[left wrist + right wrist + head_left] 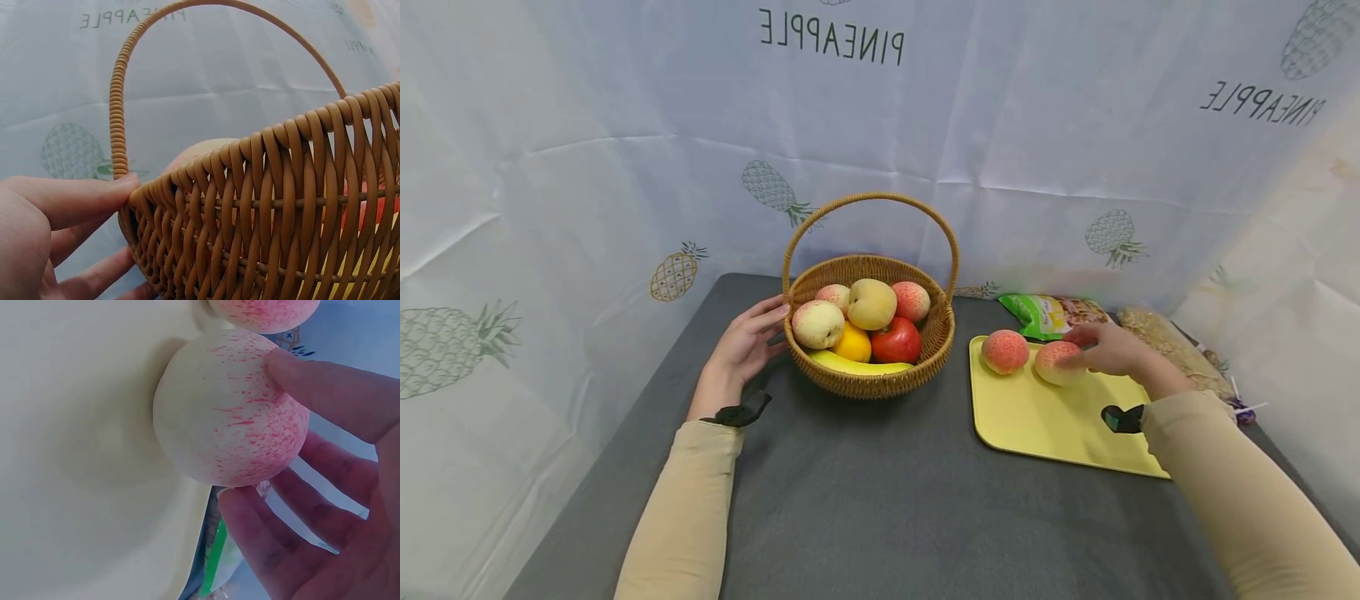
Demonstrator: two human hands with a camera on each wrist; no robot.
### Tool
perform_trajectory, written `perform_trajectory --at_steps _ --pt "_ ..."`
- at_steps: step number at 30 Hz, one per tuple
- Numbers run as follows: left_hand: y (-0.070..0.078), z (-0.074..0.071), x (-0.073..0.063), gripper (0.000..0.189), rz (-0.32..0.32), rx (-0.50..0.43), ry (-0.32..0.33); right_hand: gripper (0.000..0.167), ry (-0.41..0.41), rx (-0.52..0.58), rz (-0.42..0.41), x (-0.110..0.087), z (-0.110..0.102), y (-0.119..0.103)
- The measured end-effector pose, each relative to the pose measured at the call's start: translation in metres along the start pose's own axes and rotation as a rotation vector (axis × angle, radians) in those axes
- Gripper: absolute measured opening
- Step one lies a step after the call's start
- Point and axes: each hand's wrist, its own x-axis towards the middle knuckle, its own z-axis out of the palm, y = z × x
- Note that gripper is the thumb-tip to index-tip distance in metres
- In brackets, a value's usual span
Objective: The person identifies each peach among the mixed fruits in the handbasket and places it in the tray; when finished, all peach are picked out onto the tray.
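Observation:
A wicker basket [880, 385] with a tall hoop handle stands at the back middle of the table. In it lie several peaches [817, 324], a yellowish round fruit [872, 304], a red fruit [897, 340], an orange [852, 342] and a banana [861, 365]. My left hand [745, 343] touches the basket's left rim by the handle's foot, fingers fairly straight against the outside. On a yellow tray [1045, 425] to the right, my right hand [1112, 350] holds a pink-and-cream peach [219, 412] between thumb and fingers. Another peach [1005, 352] sits just left of it.
Behind the tray lies a green snack packet [1037, 315]. A clear bag of tan food [1172, 346] is at its right, with a purple-wrapped lollipop [1246, 414] nearby. White pineapple-print cloth [850, 108] hangs around the dark table [880, 500].

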Motion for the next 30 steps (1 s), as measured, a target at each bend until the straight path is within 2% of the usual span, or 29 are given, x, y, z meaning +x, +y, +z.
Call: perform_trajectory --at_steps 8,14,21,30 --pt "0.0 -0.002 0.0 0.048 0.001 0.011 0.004 0.074 0.07 -0.028 -0.03 0.003 -0.004 -0.011" --pt "0.0 -0.002 -0.001 0.047 0.008 0.009 0.001 0.068 0.109 0.068 -0.08 0.001 -0.01 -0.049" --pt "0.001 -0.001 -0.002 0.049 0.004 -0.001 -0.001 0.057 0.062 0.173 -0.18 0.003 -0.006 -0.098" --pt "-0.001 0.0 -0.001 0.044 0.012 0.002 -0.007 0.053 0.0 0.289 -0.222 0.016 0.001 -0.144"
